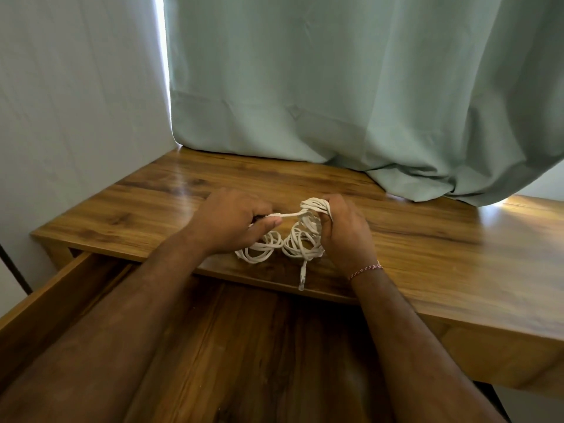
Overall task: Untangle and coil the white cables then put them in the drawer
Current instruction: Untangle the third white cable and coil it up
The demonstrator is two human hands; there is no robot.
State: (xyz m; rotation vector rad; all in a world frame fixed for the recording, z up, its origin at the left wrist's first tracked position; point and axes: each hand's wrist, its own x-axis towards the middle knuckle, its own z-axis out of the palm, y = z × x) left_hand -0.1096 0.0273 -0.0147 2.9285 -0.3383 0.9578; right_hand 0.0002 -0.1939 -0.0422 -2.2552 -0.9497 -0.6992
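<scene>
A tangle of white cables (293, 239) lies on the wooden desk (427, 239) near its front edge. My right hand (345, 230) grips a bunch of cable loops, lifted off the desk at the top. My left hand (232, 221) pinches a single strand pulled taut from that bunch. More loops rest on the desk between my hands. One cable end with a clear plug (301, 277) hangs over the desk's front edge. The drawer (61, 297) stands pulled out below my forearms, its wooden bottom showing.
A pale green curtain (366, 102) hangs at the back and drapes onto the desk's rear right. A white wall (76, 117) bounds the left side. A red and white thread band is on my right wrist (366, 268).
</scene>
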